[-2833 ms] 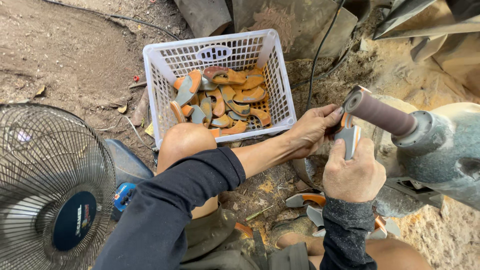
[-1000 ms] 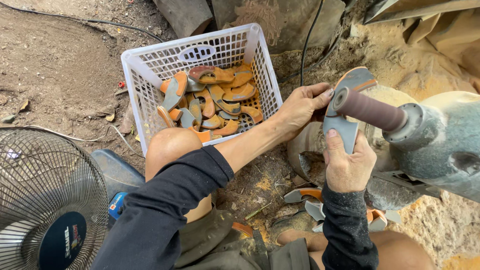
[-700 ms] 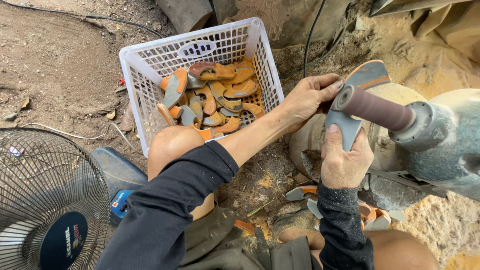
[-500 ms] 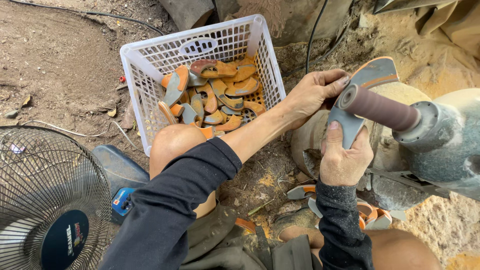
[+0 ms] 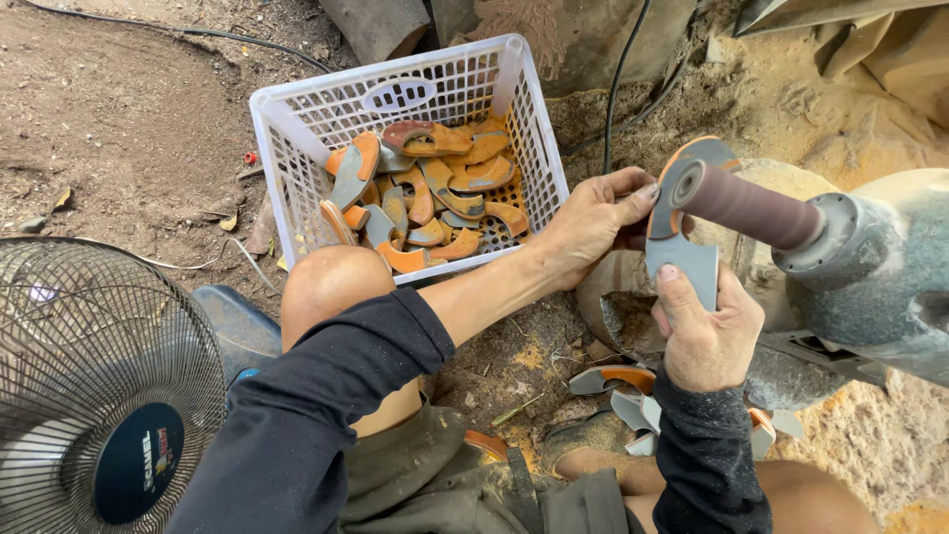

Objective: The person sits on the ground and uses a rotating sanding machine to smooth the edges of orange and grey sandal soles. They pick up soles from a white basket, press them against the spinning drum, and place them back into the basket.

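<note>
The grey curved piece [image 5: 682,259] is gripped by both the left hand [image 5: 591,220] and right hand [image 5: 708,334], now raised higher against the sanding drum [image 5: 746,206] than before.

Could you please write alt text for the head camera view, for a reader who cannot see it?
Both hands, left hand and right hand, press a curved grey-and-orange piece against a brown sanding drum. A white plastic basket of similar pieces sits behind, a wire-guarded fan at left.
</note>
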